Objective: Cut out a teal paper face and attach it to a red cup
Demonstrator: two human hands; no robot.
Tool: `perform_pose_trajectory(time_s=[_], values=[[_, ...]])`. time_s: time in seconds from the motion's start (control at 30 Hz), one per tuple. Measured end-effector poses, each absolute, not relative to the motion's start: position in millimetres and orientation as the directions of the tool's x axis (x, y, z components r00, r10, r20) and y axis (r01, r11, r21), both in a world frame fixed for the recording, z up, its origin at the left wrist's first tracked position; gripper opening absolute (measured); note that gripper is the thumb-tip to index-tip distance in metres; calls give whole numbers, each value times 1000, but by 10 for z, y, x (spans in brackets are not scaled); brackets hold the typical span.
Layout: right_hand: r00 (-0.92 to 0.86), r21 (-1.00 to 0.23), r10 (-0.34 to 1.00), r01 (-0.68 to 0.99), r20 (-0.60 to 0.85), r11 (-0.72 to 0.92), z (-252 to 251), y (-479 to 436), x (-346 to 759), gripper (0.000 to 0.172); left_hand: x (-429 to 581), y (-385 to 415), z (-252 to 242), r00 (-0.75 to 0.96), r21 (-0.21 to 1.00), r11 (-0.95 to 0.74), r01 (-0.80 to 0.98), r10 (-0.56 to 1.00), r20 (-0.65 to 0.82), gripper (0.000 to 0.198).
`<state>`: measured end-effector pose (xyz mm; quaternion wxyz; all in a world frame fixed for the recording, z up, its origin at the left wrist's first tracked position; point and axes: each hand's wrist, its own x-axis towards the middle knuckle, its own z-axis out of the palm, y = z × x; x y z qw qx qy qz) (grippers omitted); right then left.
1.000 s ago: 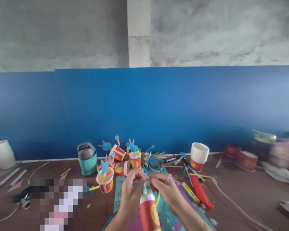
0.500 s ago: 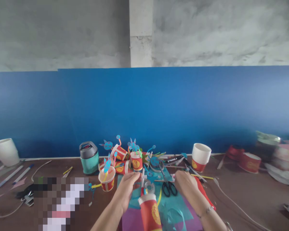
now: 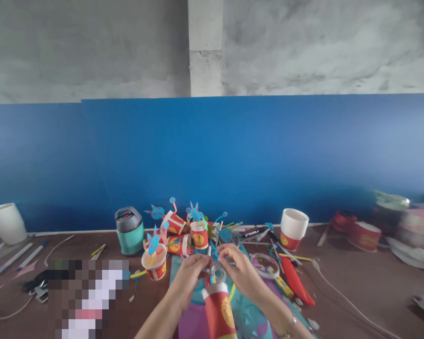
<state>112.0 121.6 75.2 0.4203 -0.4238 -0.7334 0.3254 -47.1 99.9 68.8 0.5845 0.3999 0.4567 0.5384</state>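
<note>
Both my hands meet over the middle of the desk, behind a red and white paper cup [image 3: 219, 310] lying on its side. My left hand [image 3: 191, 275] is closed, thumb and forefinger together at a small pale piece too small to name. My right hand [image 3: 240, 270] pinches just to its right, fingertips almost touching the left's; what they hold, if anything, is hidden. Between the hands and the cup is a small clear tape roll [image 3: 218, 273]. Blue paper [image 3: 194, 295] and purple paper [image 3: 192, 322] lie underneath.
Paper cups [image 3: 156, 266] with blue paper figures on straws cluster behind my left hand. A teal flask [image 3: 130, 233] stands left, a white and red cup [image 3: 294, 229] right. Right of my right hand lie a clear ring [image 3: 265, 266], a yellow cutter [image 3: 283, 286] and a long red object [image 3: 297, 282].
My right hand has moved left from beside the scissors to meet my left hand. The scissors are no longer visible, while the clear ring and yellow cutter now show. My left hand has shifted slightly right.
</note>
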Motion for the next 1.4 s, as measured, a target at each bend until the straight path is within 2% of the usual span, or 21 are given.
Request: perform_pose_trajectory(time_s=[0.23,0.37,0.43,0.5,0.6,0.67,0.9,1.03,1.13,1.4], values=[[-329,-800,865,353,380,485,786,1183,1121,18,-464,985,703,19,962,102,-252,995,-100,26],[-302,-652,778,425,552,627,800,1153,1141,12,-502,1039,691,-1,973,49,-224,999,-51,38],[-287,-593,742,458,606,662,779,1166,1148,11,-545,1077,647,-65,992,-31,-123,998,23,50],[-289,-635,789,475,542,609,725,1208,1148,11,-583,1095,576,-75,995,-79,55,994,83,50],[-324,-776,912,496,251,390,600,1294,1136,14,-592,1075,456,0,960,-69,273,997,72,35],[-351,-815,928,495,128,300,521,1335,1126,15,-561,1054,400,37,942,-72,328,997,64,28],[-409,-886,912,417,16,202,528,1304,1114,13,-461,1060,452,46,975,71,210,996,-82,38],[-423,-939,905,326,-39,112,655,1266,1131,13,-474,1059,511,89,991,102,89,990,-110,41],[-432,-954,897,298,-96,41,717,1247,1136,12,-479,1042,553,112,990,124,66,985,-131,44],[-437,-944,897,318,-64,88,654,1253,1119,10,-491,1003,659,107,987,157,41,981,-161,38]])
